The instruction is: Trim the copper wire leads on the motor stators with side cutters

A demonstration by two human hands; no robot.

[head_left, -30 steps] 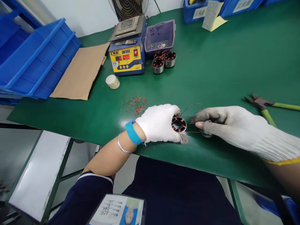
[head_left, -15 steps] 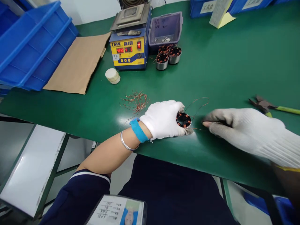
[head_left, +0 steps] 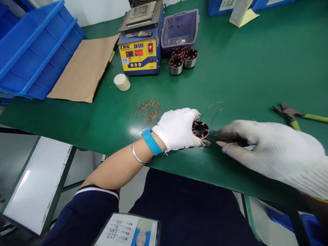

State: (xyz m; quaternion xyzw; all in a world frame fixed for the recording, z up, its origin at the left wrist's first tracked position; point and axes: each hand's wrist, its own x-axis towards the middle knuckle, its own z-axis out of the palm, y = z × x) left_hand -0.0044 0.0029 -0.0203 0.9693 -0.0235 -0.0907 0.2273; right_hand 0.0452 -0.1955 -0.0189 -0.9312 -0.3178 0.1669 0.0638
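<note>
My left hand (head_left: pixel 178 130), in a white glove, grips a round motor stator (head_left: pixel 200 130) with copper windings and a metal rim. Thumb and fingers curve around its left side on the green table. Thin wire leads (head_left: pixel 213 118) rise from the stator toward the right, two of them looping up. To the right, my right hand (head_left: pixel 258 147), also gloved, is closed in a pinch with bare fingertips showing. A fine wire runs from the stator's lower right to those fingertips; its end is hidden between them.
Cut copper wire scraps (head_left: pixel 148 110) lie left of my left hand. Green-handled cutters (head_left: pixel 289 112) rest at the right. Farther back are a blue-yellow solder pot (head_left: pixel 139 54), more stators (head_left: pixel 176 65), a purple bin (head_left: pixel 179 29), a white round block (head_left: pixel 122 82) and cardboard (head_left: pixel 84 68).
My right hand has moved slightly left, closer to the stator, still pinching. The wire leads have shifted a little. My left hand keeps its hold on the stator.
</note>
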